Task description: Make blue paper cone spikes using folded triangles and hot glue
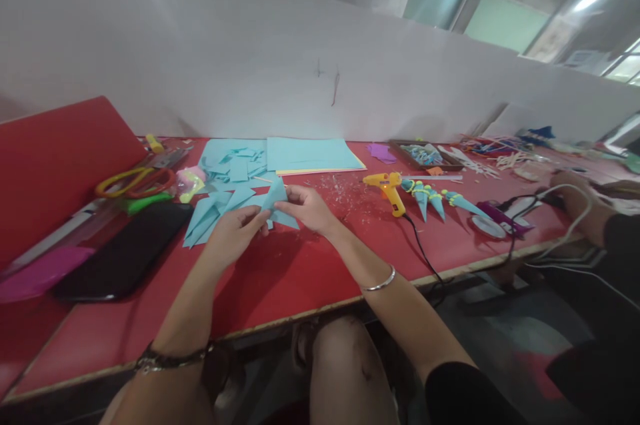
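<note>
Between my two hands I hold a small piece of light blue paper (276, 194) above the red table. My left hand (240, 228) pinches its lower left side. On its right side, the fingers of my right hand (306, 207) are closed on the same piece. Cut blue paper pieces (203, 218), several of them pointed, lie just left of and behind my hands. Farther back, small blue scraps (240, 165) rest on a blue sheet, beside a stack of coloured paper (315, 154) with blue on top.
A yellow glue gun (390, 190) lies at the right, its cord running over the table edge. Past it are several decorated blue paper cones (425, 198) and a tray (453, 162). A black phone (130, 248) and scissors (135, 183) are at left. Another person's arm (583, 208) rests far right.
</note>
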`<state>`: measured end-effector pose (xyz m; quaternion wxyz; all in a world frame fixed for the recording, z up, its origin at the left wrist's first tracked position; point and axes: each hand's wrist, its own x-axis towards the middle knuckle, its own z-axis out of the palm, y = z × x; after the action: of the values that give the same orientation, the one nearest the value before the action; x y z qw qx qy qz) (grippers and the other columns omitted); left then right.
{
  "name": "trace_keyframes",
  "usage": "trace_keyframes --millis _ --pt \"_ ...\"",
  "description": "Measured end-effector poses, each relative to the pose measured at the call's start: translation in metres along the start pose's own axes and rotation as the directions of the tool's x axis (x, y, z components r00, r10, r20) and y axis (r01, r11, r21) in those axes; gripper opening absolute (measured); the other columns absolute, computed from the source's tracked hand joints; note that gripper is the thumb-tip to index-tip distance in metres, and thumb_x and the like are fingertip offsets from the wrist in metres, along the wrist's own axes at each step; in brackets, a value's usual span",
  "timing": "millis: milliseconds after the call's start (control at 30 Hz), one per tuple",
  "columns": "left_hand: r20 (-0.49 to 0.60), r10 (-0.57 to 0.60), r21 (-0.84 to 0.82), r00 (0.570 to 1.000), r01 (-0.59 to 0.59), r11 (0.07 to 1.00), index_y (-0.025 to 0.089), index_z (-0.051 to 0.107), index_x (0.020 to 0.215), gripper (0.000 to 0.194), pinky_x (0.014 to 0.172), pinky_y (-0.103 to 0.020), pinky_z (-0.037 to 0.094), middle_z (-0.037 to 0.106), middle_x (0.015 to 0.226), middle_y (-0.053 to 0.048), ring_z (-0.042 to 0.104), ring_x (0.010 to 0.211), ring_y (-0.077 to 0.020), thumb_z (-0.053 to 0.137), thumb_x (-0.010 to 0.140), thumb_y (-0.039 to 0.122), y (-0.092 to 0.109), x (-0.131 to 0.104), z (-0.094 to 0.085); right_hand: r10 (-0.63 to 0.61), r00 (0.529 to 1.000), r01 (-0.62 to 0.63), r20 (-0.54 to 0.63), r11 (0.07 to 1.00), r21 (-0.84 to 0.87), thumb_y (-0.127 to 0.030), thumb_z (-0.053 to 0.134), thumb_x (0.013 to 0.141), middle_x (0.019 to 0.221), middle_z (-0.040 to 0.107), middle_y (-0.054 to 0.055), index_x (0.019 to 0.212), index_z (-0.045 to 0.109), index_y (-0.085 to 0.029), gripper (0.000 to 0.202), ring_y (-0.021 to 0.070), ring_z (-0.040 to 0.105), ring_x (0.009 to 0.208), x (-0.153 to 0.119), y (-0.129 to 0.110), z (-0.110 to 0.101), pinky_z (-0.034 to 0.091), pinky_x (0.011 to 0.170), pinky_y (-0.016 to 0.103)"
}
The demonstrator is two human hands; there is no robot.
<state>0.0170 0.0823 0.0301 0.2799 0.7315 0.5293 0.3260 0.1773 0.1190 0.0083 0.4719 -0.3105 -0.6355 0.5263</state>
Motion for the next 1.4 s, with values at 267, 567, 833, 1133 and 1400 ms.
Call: trace_keyframes --millis 267,567,833,1133,1400 --pt "-0.029 -0.064 0.01 0.998 0.064 0.998 0.018 0.057 0.049 0.039 0.05 -0.025 0.031 0.051 0.045 0.001 0.043 0.045 -0.0116 0.045 0.073 0.047 0.002 0.0 -0.001 -0.033 0.999 0.034 -0.014 0.999 0.012 -0.04 0.072 0.062 0.08 0.062 -0.001 0.096 0.046 -0.02 0.047 0.0126 0.059 0.073 0.002 0.006 -0.003 0.049 0.07 0.026" --pt "-0.046 -0.097 -0.016 0.994 0.097 0.995 0.019 0.06 0.052 0.036 0.052 -0.024 0.034 0.057 0.047 0.001 0.047 0.046 -0.0125 0.046 0.071 0.047 0.002 0.0 0.0 0.054 0.999 -0.054 -0.004 0.998 -0.039 -0.046 0.069 0.064 0.074 0.062 0.001 0.093 0.056 -0.017 0.043 0.0138 0.058 0.071 0.0 0.006 -0.004 0.047 0.069 0.028" --pt "-0.101 -0.083 0.034 0.991 0.087 0.996 0.019 0.057 0.049 0.039 0.049 -0.025 0.031 0.051 0.044 0.001 0.042 0.044 -0.0118 0.046 0.072 0.049 -0.008 0.001 0.0 0.105 0.993 -0.094 0.045 0.978 -0.188 -0.054 0.06 0.068 0.056 0.043 -0.005 0.062 0.049 -0.016 0.04 0.007 0.04 0.054 0.001 0.006 -0.005 0.034 0.056 0.023" --pt "-0.174 -0.109 -0.023 0.979 0.107 0.994 0.019 0.057 0.051 0.039 0.045 -0.024 0.03 0.044 0.041 0.002 0.039 0.043 -0.0117 0.045 0.074 0.049 -0.01 0.002 -0.002 0.015 0.996 0.01 0.089 0.961 -0.275 -0.051 0.051 0.077 0.064 0.047 -0.003 0.067 0.05 -0.016 0.036 0.0093 0.043 0.062 0.002 0.005 -0.007 0.037 0.063 0.024" --pt "-0.191 -0.128 -0.087 0.973 0.113 0.99 0.019 0.058 0.052 0.037 0.046 -0.023 0.029 0.044 0.043 0.003 0.038 0.045 -0.0108 0.052 0.069 0.051 -0.008 0.0 -0.002 -0.037 0.997 0.053 0.065 0.964 -0.26 -0.048 0.054 0.076 0.062 0.045 -0.004 0.066 0.048 -0.017 0.033 0.0085 0.042 0.06 -0.002 -0.005 -0.005 0.037 0.063 0.024"
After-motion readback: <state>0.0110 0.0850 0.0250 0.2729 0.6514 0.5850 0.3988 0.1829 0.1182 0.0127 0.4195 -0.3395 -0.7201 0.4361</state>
